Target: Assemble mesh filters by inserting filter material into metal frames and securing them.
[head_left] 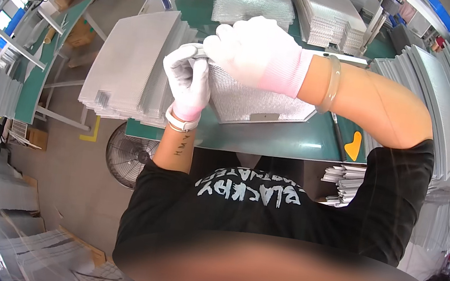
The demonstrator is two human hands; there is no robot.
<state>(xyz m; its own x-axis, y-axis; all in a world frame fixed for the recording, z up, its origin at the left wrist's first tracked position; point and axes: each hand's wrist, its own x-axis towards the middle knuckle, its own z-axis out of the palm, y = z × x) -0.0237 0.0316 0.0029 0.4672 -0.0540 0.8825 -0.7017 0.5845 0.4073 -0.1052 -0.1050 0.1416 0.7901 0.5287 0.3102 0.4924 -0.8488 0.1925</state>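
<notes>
- Your left hand (188, 80), in a white glove, was curled shut around the left corner of a metal mesh filter panel (254, 103); grip closed on its edge
- Your right hand (253, 49), also white-gloved with a pink cuff, lay over the panel's upper left corner, fingers bent down onto the frame right beside your left hand; grip looked closed on the panel, though the fingertips were hidden
- The mesh filter panel lay flat on the green table (272, 139), just in front of your chest, its near edge parallel to the table's front edge
- You wore a clear bangle (332, 84) on your right wrist and a white watch band (180, 122) on your left wrist
- A tall stack of the same panels (132, 62) sat to the left of your left hand, touching the table's left end
- More panel stacks (325, 13) stood at the far side of the table, well apart from your hands
- Another row of panels (446, 98) leaned at your right
- A yellow heart-shaped piece (354, 146) lay on the table near your right elbow
- A floor fan (127, 155) stood under the table's left end
</notes>
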